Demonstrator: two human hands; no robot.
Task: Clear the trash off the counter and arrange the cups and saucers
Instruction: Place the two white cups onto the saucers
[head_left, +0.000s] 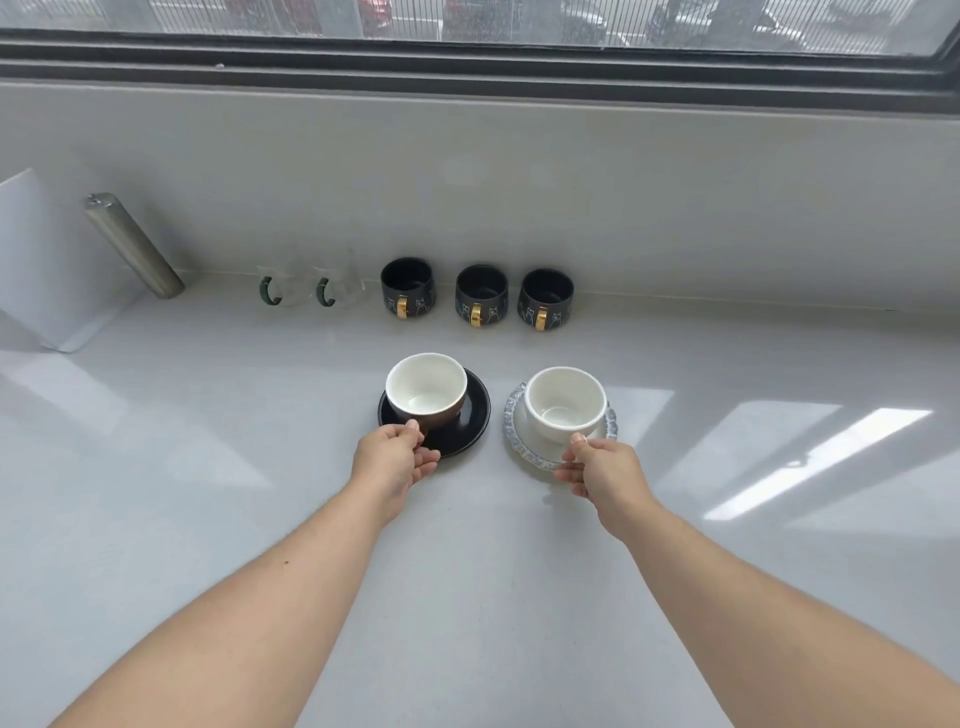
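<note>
White cup (565, 405): right fingers (577, 451) pinch it; left fingers (413, 434) pinch brown cup (427, 394).

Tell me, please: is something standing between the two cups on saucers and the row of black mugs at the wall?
Nothing visible does. The counter is bare between the brown cup, the white cup and the black mugs.

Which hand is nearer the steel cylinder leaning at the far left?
Left. The left hand grips the brown cup, right of the steel cylinder; the right hand sits farther right.
</note>
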